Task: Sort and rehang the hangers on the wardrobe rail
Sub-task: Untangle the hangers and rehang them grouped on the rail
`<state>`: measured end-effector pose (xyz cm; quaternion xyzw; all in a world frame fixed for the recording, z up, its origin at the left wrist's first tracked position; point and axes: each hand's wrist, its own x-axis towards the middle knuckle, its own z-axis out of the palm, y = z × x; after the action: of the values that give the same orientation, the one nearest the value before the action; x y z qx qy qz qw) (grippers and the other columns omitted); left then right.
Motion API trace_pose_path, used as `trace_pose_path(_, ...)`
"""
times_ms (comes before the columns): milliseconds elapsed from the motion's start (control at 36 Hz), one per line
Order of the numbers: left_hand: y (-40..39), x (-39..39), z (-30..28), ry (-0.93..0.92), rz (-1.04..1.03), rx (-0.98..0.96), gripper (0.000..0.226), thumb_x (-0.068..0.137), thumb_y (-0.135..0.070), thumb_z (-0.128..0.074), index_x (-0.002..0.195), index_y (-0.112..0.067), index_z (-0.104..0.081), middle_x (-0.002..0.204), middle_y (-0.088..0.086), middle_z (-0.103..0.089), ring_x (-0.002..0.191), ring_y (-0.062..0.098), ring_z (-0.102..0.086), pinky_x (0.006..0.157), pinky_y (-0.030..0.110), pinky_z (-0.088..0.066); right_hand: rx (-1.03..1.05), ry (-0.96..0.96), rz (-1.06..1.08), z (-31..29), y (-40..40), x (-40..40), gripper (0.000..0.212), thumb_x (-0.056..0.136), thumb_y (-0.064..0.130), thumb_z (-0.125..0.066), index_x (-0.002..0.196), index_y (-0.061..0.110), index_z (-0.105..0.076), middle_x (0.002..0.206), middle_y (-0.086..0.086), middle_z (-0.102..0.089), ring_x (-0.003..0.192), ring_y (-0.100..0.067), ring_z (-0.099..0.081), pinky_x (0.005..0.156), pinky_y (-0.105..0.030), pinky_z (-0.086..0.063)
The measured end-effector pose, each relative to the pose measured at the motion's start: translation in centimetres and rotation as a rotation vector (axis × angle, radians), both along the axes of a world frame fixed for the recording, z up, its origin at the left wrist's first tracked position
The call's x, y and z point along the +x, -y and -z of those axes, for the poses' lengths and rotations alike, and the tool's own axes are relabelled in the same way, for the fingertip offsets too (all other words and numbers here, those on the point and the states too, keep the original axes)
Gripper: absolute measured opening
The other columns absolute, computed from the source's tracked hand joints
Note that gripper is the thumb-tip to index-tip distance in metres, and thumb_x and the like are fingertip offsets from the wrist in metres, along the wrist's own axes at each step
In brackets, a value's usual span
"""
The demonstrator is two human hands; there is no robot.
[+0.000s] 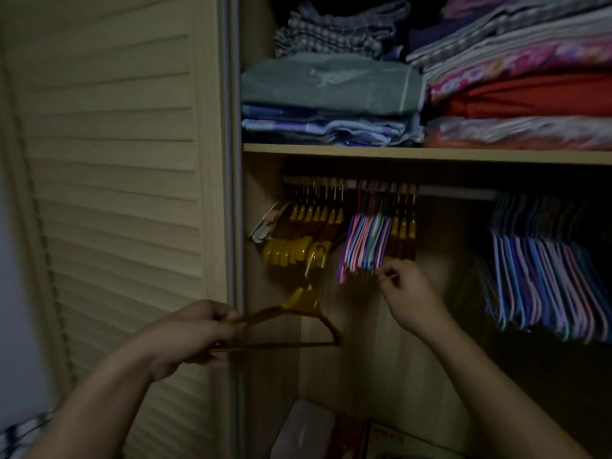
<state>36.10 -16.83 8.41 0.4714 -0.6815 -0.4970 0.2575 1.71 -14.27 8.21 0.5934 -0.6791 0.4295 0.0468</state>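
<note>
- Two bare forearms reach up from the lower edge toward the open wardrobe.
- The left hand (195,332) curls round one end of a single yellow hanger (291,321), held off the rail, tilted, its hook pointing up.
- The right hand (407,293) is raised, thumb and forefinger pinching the lower tip of a hanger at the edge of the middle bunch (366,241).
- Three bunches hang on the rail (457,193): yellow-and-brown hangers (298,233) at the left, thin pink, blue and purple ones in the middle, more thin coloured ones (543,270) at the right; single hangers are too blurred to count.
- Folded cloth (331,84) is stacked on the shelf (397,153) above.
- A slatted door (116,160) stands at the left.
</note>
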Motion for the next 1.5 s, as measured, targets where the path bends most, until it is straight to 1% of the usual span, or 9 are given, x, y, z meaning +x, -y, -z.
trace_pose_path(83, 0.1, 0.2, -0.7, -0.081, 0.042, 0.041, 0.034, 0.067, -0.011, -0.062, 0.097, 0.007, -0.064, 0.074, 0.003, -0.056, 0.065, 0.003, -0.056, 0.085, 0.047, -0.057, 0.003, -0.065, 0.004, -0.8, 0.6, 0.3, 0.008, 0.096, 0.026, -0.056, 0.097, 0.034, -0.059, 0.097, 0.014, -0.051, 0.088, -0.007, -0.054, 0.073, -0.029, -0.046)
trace_pose_path(250, 0.9, 0.1, -0.9, -0.129, 0.056, 0.015, 0.016, 0.085, 0.000, -0.060, 0.081, -0.013, -0.069, 0.072, 0.005, -0.055, 0.062, 0.006, -0.056, 0.080, 0.042, -0.056, -0.031, -0.085, -0.011, -2.2, 2.2, 1.9, 0.011, 0.097, 0.027, -0.058, 0.098, 0.037, -0.057, 0.094, 0.020, -0.046, 0.082, 0.006, -0.048, 0.065, -0.009, -0.032)
trace_pose_path(472, 2.4, 0.3, -1.9, -0.076, 0.057, -0.064, 0.029, 0.060, -0.018, -0.063, 0.085, -0.006, -0.070, 0.068, 0.008, -0.057, 0.063, 0.016, -0.058, 0.069, 0.034, -0.051, 0.059, -0.297, 0.023, -1.1, 3.8, 3.7, 0.013, 0.098, 0.028, -0.055, 0.106, 0.026, -0.065, 0.109, 0.006, -0.056, 0.106, -0.011, -0.050, 0.088, -0.025, -0.043)
trace_pose_path(667, 5.5, 1.3, -2.3, -0.085, 0.059, -0.109, 0.017, 0.069, -0.017, -0.068, 0.081, -0.006, -0.071, 0.069, 0.006, -0.056, 0.062, 0.012, -0.056, 0.058, 0.027, -0.053, 0.122, -0.839, 0.205, -0.8, 4.9, 4.8, 0.043, 0.091, 0.026, -0.063, 0.132, 0.016, -0.055, 0.135, -0.009, -0.051, 0.127, -0.027, -0.041, 0.106, -0.040, -0.041)
trace_pose_path(778, 6.5, 1.2, -1.9, -0.070, 0.053, -0.155, 0.005, 0.082, -0.007, -0.065, 0.082, -0.005, -0.069, 0.072, 0.007, -0.054, 0.065, 0.015, -0.056, 0.057, 0.029, -0.053, 0.281, -1.137, 0.258, -1.3, 6.8, 5.1, 0.058, 0.087, 0.019, -0.067, 0.141, 0.014, -0.045, 0.148, -0.018, -0.037, 0.142, -0.041, -0.025, 0.119, -0.054, -0.020)
trace_pose_path(1000, 7.3, 0.9, -2.4, -0.080, 0.077, -0.152, 0.007, 0.083, -0.009, -0.064, 0.082, -0.009, -0.071, 0.079, 0.010, -0.055, 0.075, 0.020, -0.056, 0.058, 0.031, -0.056, 0.574, -1.577, 0.401, -1.2, 12.0, 4.9, 0.076, 0.083, 0.025, -0.071, 0.150, 0.020, -0.037, 0.159, -0.018, -0.024, 0.148, -0.046, -0.008, 0.118, -0.062, -0.005)
trace_pose_path(1139, 7.8, 1.5, -2.4, -0.064, 0.101, -0.116, 0.008, 0.084, -0.009, -0.064, 0.080, -0.011, -0.071, 0.072, 0.007, -0.053, 0.070, 0.018, -0.054, 0.065, 0.035, -0.057, 0.664, -1.609, 0.452, -0.9, 14.5, 3.8, 0.065, 0.087, 0.027, -0.066, 0.147, 0.020, -0.043, 0.159, -0.016, -0.028, 0.148, -0.046, -0.009, 0.117, -0.063, -0.003)
trace_pose_path(1306, 8.7, 1.5, -2.4, -0.041, 0.088, -0.108, 0.011, 0.083, -0.010, -0.065, 0.085, 0.000, -0.067, 0.069, 0.006, -0.053, 0.066, 0.016, -0.053, 0.064, 0.033, -0.055, 0.738, -1.541, 0.510, -1.3, 16.3, 2.8, 0.064, 0.089, 0.034, -0.067, 0.146, 0.017, -0.043, 0.156, -0.019, -0.033, 0.144, -0.050, -0.021, 0.112, -0.068, -0.022)
trace_pose_path(1500, 8.9, 1.3, -2.4, -0.036, 0.119, -0.087, 0.012, 0.081, -0.012, -0.064, 0.086, -0.002, -0.070, 0.071, 0.008, -0.052, 0.069, 0.020, -0.052, 0.064, 0.033, -0.052, 0.835, -1.563, 0.569, -0.7, 17.2, 2.7, 0.052, 0.094, 0.013, -0.061, 0.142, 0.004, -0.045, 0.148, -0.028, -0.040, 0.141, -0.051, -0.029, 0.107, -0.069, -0.032)
